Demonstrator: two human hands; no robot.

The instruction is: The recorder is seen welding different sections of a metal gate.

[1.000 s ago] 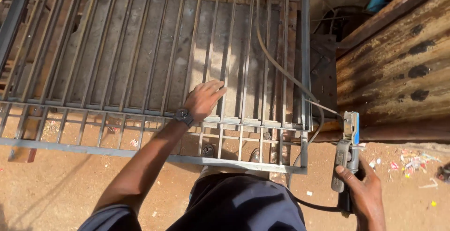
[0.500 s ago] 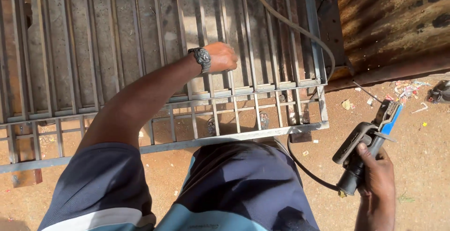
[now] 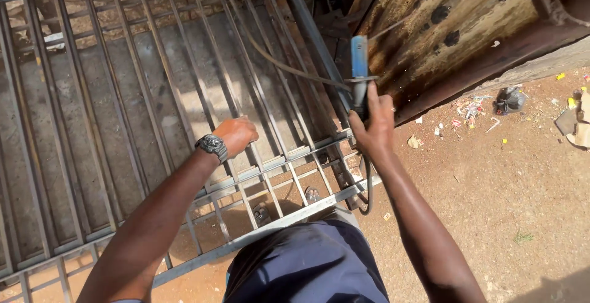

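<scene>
1. We see the right hand [image 3: 372, 125] wrapped in a closed fist around the lower handle of a welding electrode holder [image 3: 359, 75]. The fingers are curled fully round it.
2. The holder's long axis runs nearly vertical in the view. Its blue end points up and away from the body, toward the rusty metal panel [image 3: 467, 26] just beyond the hand; the gripped end points back toward the wrist.
3. A dark cable [image 3: 367, 186] leaves the bottom of the holder below the right hand and loops down past the frame edge. A second cable [image 3: 270, 57] sweeps in from the upper left and meets the holder just above the fist.
4. The left hand [image 3: 236, 134], to the left of the right one and well apart from it, rests on a bar of the grey metal gate grille [image 3: 123, 125]. Its fingers are bent downward; we cannot tell whether they close round the bar. A dark wristwatch [image 3: 212, 146] sits on that wrist.
5. The grille lies flat under both hands, its bars running away from the body.
6. To the right of the right hand lies reddish dirt ground [image 3: 504, 180] with scattered litter [image 3: 485, 106].
</scene>
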